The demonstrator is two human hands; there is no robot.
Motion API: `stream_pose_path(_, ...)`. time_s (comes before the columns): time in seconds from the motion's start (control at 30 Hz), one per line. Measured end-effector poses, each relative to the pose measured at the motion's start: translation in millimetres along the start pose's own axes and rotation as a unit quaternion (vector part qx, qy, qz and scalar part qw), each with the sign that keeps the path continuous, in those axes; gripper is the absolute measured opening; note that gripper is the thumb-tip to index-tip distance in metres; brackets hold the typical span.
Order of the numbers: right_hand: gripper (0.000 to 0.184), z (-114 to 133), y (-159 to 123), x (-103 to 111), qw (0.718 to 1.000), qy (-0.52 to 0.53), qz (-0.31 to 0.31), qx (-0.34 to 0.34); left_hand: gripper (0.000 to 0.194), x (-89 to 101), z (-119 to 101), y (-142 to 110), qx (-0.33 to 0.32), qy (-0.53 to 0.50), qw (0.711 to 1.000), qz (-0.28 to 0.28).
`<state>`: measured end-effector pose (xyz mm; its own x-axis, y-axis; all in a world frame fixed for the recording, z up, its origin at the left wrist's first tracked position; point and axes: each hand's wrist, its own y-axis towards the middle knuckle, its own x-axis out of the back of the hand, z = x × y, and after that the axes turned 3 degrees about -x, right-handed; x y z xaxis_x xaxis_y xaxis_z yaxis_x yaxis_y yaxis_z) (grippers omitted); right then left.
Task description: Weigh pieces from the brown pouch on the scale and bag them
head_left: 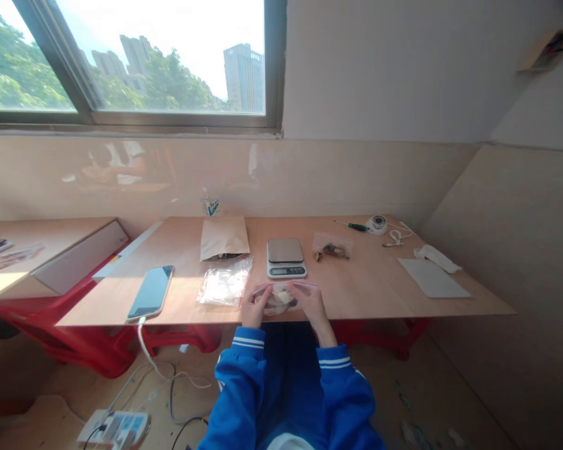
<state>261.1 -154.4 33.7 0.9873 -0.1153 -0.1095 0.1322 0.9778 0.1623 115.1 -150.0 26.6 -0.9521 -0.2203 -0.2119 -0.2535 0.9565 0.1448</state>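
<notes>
A clear zip bag (280,300) with pale and dark dried pieces inside is held at the table's front edge. My left hand (254,306) pinches its upper left corner, and my right hand (310,304) grips its upper right side near the reddish zip strip. Just beyond the bag stands a kitchen scale (286,256) with a bare metal plate. Left of it lie a stack of clear plastic bags (225,281) and a brown paper bag (224,239), its open mouth toward me. Another filled zip bag (334,246) lies right of the scale.
On the left a phone (151,292) is plugged into a white cable. At the right are a green screwdriver (358,227), a white dome camera (378,224), a white sheet (432,278) and a crumpled tissue (437,257). Red stools (75,331) stand below the table.
</notes>
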Motion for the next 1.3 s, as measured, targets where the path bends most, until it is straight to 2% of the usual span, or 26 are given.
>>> stream_pose_path(0.2,0.022,0,1,-9,0.997,-0.018,-0.054,0.049,0.033,-3.7,-5,0,-0.015,0.005,1.000,-0.008)
stream_pose_path(0.33,0.023,1,-2,-12,1.000,0.001,-0.024,0.019,0.034,-4.5,-3,-2,-0.011,-0.002,0.999,-0.032)
stream_pose_path(0.43,0.022,3,-4,-12,1.000,0.022,-0.005,0.006,0.035,-6.8,-2,-4,0.002,-0.010,1.000,-0.015)
stream_pose_path(0.6,0.022,2,-7,-14,0.999,0.023,-0.045,-0.010,0.036,-11.8,-2,-6,0.010,-0.027,0.999,0.014)
stream_pose_path(0.8,0.023,-1,-7,-22,0.995,0.003,-0.089,0.046,0.035,-14.0,6,-7,-0.011,-0.017,0.999,0.030)
stream_pose_path(1.0,0.024,-3,-8,-27,0.996,-0.014,-0.086,0.037,0.031,-15.9,17,-11,-0.072,0.049,0.995,-0.037)
stream_pose_path(1.1,0.025,-4,-10,-29,0.995,-0.013,-0.090,0.045,0.028,-18.4,16,-15,-0.095,0.069,0.992,-0.036)
stream_pose_path(1.23,0.025,-5,-14,-34,0.989,-0.017,-0.128,0.068,0.027,-22.4,12,-18,-0.101,0.085,0.990,-0.054)
stream_pose_path(1.3,0.024,-4,-15,-36,0.990,-0.019,-0.127,0.066,0.028,-21.9,9,-18,-0.093,0.087,0.989,-0.071)
